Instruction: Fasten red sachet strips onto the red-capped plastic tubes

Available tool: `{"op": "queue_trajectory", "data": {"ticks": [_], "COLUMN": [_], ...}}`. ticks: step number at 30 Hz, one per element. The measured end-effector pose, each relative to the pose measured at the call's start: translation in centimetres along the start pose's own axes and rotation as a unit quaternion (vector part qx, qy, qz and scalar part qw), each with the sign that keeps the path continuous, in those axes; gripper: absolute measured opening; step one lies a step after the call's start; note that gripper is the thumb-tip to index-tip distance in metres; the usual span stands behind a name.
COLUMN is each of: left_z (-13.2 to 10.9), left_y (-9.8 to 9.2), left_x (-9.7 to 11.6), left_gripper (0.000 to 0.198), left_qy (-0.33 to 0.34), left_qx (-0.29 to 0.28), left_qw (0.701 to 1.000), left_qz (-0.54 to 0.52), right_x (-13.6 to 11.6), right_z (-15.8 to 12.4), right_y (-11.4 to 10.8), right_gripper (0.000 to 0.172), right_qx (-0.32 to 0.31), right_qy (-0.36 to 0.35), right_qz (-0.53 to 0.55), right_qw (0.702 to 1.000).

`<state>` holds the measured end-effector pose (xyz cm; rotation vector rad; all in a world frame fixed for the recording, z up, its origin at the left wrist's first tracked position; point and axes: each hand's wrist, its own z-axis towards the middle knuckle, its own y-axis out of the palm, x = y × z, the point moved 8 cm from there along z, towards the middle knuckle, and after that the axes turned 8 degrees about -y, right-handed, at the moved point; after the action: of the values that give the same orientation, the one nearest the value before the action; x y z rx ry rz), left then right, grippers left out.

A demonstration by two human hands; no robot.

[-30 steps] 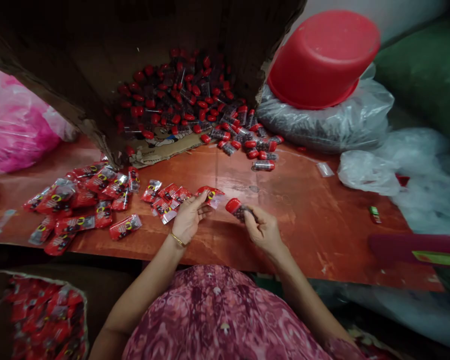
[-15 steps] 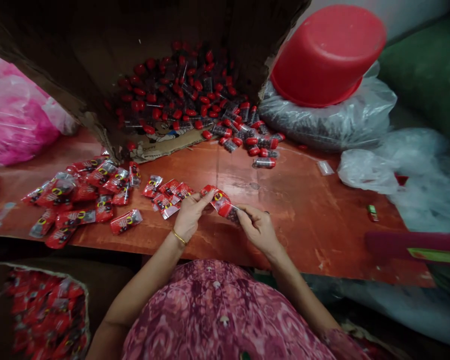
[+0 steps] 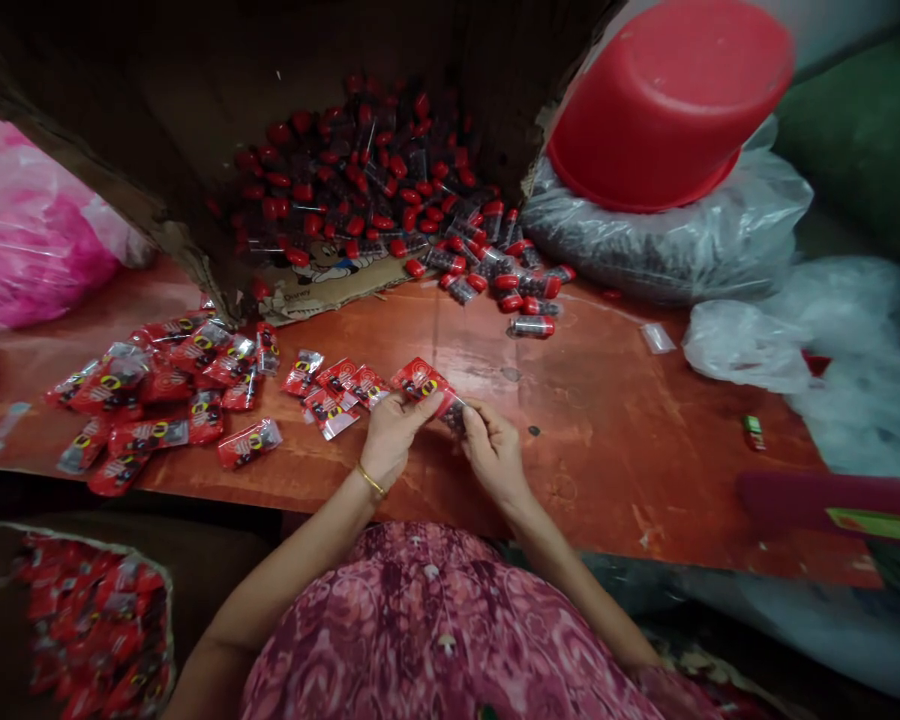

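My left hand [image 3: 394, 432] pinches a small red printed packet [image 3: 418, 379] over the middle of the reddish table [image 3: 615, 420]. My right hand [image 3: 489, 448] is closed on the end of a red-capped vial [image 3: 454, 411] that sits mostly inside that packet. A loose row of filled red packets [image 3: 330, 390] lies just left of my left hand. Further left is a bigger heap of filled packets [image 3: 150, 390]. Behind, a tipped cardboard box [image 3: 120, 120] spills many red-capped vials [image 3: 390, 190] onto the table.
An upturned red basin [image 3: 667, 110] rests on a grey plastic sack [image 3: 667, 245] at the back right. Clear bags [image 3: 750, 345] lie on the right, a pink bag [image 3: 30, 250] on the left. A container of packets [image 3: 82, 630] sits at lower left, below the table edge.
My right hand has brought the red-capped vial leftward to the packet and pushed it in. Both hands have closed together. The view shifted slightly.
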<state>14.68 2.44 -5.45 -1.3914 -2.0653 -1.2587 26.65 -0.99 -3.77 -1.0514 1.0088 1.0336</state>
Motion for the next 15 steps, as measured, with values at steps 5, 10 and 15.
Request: {"op": "queue_trajectory", "data": {"ticks": [5,10,15], "left_z": [0.0,0.2,0.5], "left_y": [0.3,0.2,0.2], "left_x": [0.2,0.5,1.5], "left_gripper": [0.028,0.021,0.021], "left_qy": [0.005,0.025,0.033], "left_qx": [-0.001,-0.032,-0.066], "left_qw": [0.999,0.999,0.997], "left_qz": [-0.046,-0.022,-0.018], "right_x": [-0.2,0.0,-0.2], "right_z": [0.6,1.2,1.3], "right_y": [1.1,2.0,3.0], "right_gripper": [0.026,0.026,0.027], "right_qx": [-0.006,-0.018,-0.023], "right_qy": [-0.022,-0.011,-0.011], "right_qz": [-0.037,-0.008,0.008], "right_qw": [0.999,1.000,1.000]}}
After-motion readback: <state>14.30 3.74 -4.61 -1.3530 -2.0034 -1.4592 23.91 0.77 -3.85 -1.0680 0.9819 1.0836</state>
